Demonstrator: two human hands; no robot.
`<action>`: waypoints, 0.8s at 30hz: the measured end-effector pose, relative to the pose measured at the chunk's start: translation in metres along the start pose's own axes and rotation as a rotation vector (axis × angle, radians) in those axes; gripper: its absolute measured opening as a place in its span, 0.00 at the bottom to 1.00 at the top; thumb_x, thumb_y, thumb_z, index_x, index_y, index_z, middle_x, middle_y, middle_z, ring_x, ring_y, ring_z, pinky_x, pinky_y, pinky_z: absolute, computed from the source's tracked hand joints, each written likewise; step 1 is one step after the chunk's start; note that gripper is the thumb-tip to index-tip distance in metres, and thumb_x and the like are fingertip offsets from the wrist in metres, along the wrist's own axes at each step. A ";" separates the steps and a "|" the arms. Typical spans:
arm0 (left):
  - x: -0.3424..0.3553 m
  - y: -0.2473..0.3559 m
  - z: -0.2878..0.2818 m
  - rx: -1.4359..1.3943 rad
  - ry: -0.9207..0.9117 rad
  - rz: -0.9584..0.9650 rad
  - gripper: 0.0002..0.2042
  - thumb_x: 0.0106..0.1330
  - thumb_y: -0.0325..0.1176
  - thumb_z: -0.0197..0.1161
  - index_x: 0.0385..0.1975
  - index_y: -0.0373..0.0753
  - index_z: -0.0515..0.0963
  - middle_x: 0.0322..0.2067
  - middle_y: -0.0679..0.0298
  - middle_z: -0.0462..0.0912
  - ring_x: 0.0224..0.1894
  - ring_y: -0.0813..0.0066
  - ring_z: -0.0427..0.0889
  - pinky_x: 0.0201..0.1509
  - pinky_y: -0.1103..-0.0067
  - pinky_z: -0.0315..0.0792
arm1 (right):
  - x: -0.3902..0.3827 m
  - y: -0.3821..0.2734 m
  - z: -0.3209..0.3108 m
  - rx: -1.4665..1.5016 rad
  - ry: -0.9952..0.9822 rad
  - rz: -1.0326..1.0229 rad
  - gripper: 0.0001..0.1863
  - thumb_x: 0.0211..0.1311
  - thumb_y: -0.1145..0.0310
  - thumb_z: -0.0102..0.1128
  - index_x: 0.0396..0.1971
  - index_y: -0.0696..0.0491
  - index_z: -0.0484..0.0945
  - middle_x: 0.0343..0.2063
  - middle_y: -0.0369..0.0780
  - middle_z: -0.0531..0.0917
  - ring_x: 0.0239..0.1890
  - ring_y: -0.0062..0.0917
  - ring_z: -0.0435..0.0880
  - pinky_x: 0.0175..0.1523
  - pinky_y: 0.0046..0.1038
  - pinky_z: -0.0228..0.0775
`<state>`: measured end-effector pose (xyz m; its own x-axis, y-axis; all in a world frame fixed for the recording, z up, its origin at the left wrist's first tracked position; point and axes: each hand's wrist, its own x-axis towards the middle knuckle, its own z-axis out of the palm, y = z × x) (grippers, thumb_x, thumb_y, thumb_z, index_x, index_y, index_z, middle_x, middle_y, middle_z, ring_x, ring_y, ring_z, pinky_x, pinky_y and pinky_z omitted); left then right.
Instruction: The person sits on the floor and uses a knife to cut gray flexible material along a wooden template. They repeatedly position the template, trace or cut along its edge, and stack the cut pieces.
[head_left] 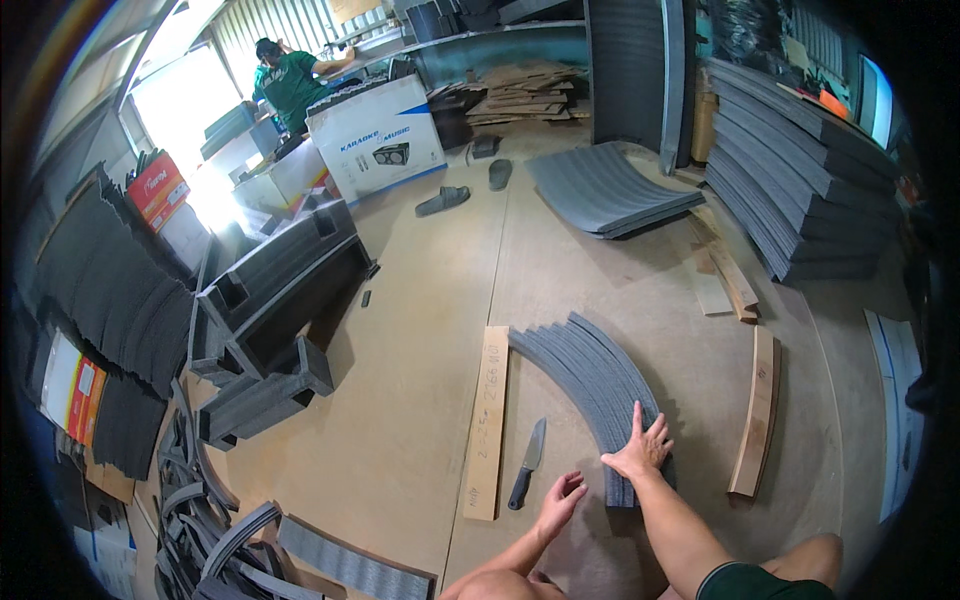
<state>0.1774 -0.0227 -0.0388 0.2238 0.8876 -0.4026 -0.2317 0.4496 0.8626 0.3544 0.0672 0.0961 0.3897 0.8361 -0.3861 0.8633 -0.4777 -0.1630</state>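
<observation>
A curved stack of long grey foam strips (590, 375) lies on the floor in front of me. My right hand (640, 450) rests on its near part, fingers spread and thumb at the stack's left side. Left of the stack's near end, my left hand (563, 500) hovers with loosely bent fingers and nothing visible in it. A knife (528, 465) with a black handle lies just beyond that hand, its blade pointing away from me. Beside the knife is a flat wooden board (488, 425) with handwriting on it.
Grey foam offcuts (200, 530) pile up at lower left, near dark foam frames (290, 280). Foam sheets (610, 190) lie farther off, beside a tall sheet stack (790, 180). A wooden bar (755, 410) lies right. Slippers (443, 201) and a person (290, 85) are at the back.
</observation>
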 end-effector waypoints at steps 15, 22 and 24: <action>-0.032 0.022 -0.010 0.100 0.012 -0.087 0.15 0.76 0.37 0.67 0.57 0.39 0.83 0.51 0.68 0.87 0.51 0.79 0.80 0.52 0.76 0.74 | 0.024 0.042 0.000 0.019 0.214 -0.178 0.77 0.32 0.44 0.88 0.83 0.30 0.42 0.76 0.60 0.53 0.77 0.56 0.54 0.74 0.60 0.51; -0.038 0.016 -0.013 0.106 -0.068 -0.166 0.20 0.76 0.38 0.64 0.64 0.37 0.77 0.58 0.58 0.84 0.59 0.66 0.82 0.59 0.69 0.76 | 0.050 0.116 -0.083 -0.284 0.249 -0.280 0.81 0.33 0.43 0.87 0.84 0.29 0.35 0.78 0.62 0.51 0.79 0.55 0.54 0.76 0.61 0.48; -0.037 0.015 -0.016 0.118 -0.087 -0.171 0.21 0.77 0.38 0.64 0.64 0.37 0.77 0.59 0.57 0.84 0.59 0.66 0.82 0.60 0.70 0.76 | 0.052 0.142 -0.122 -0.425 0.278 -0.321 0.80 0.34 0.41 0.87 0.84 0.29 0.34 0.78 0.62 0.51 0.78 0.56 0.56 0.76 0.63 0.49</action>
<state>0.1510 -0.0471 -0.0160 0.3325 0.7851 -0.5225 -0.0719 0.5735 0.8160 0.5363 0.0763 0.1637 0.1084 0.9873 -0.1162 0.9819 -0.0880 0.1678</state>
